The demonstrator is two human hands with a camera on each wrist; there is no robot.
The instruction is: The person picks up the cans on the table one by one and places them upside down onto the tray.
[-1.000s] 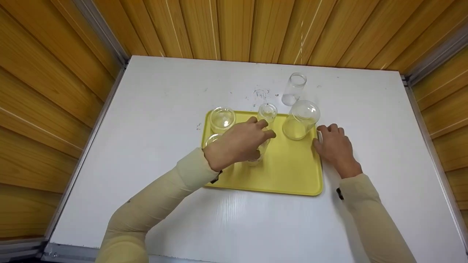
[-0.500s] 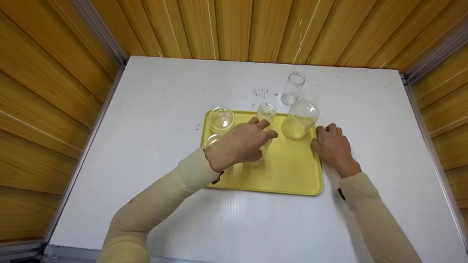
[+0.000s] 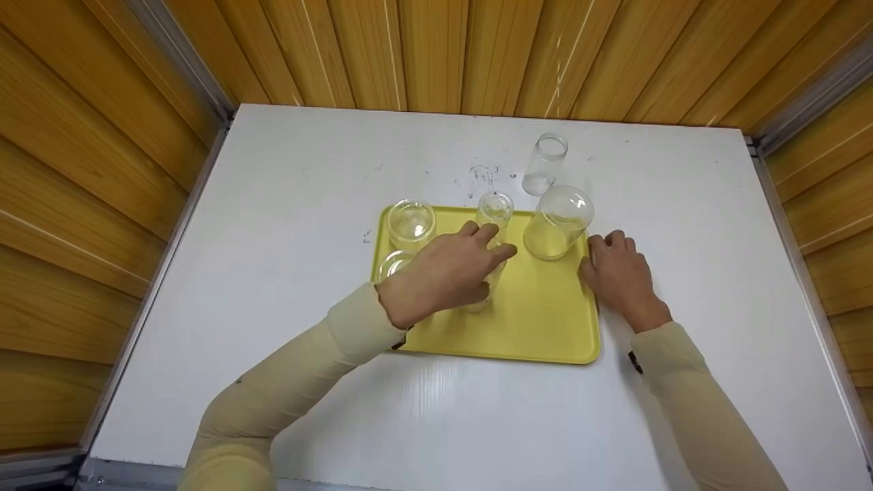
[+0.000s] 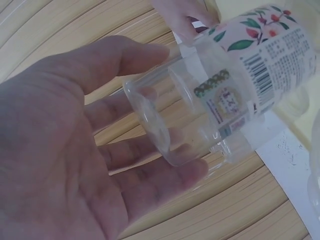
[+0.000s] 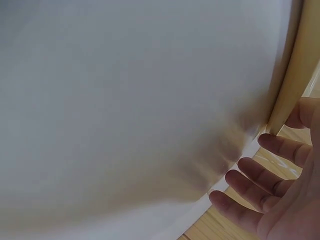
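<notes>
In the head view my left hand [image 3: 447,273] reaches over the yellow tray [image 3: 539,324] and holds a clear jar. The left wrist view shows thumb and fingers curved round one rounded end of this jar [image 4: 230,100], which carries a floral label with a barcode. Behind my fingers shows a clear round jar end [image 3: 496,206]; whether it belongs to the held jar I cannot tell. My right hand [image 3: 619,276] rests at the tray's right edge. In the right wrist view its fingertips [image 5: 220,197] touch the white surface, with the thumb by the rim.
A wide clear jar [image 3: 559,221] stands at the tray's back right. Two round clear jars, one at the back left [image 3: 411,221] and a partly hidden jar [image 3: 393,262], stand on its left side. A narrow clear jar [image 3: 545,164] stands behind the tray on the white table [image 3: 307,204].
Almost nothing differs. The whole head view has shifted slightly, while both hands keep their places at the jar and the tray's edge.
</notes>
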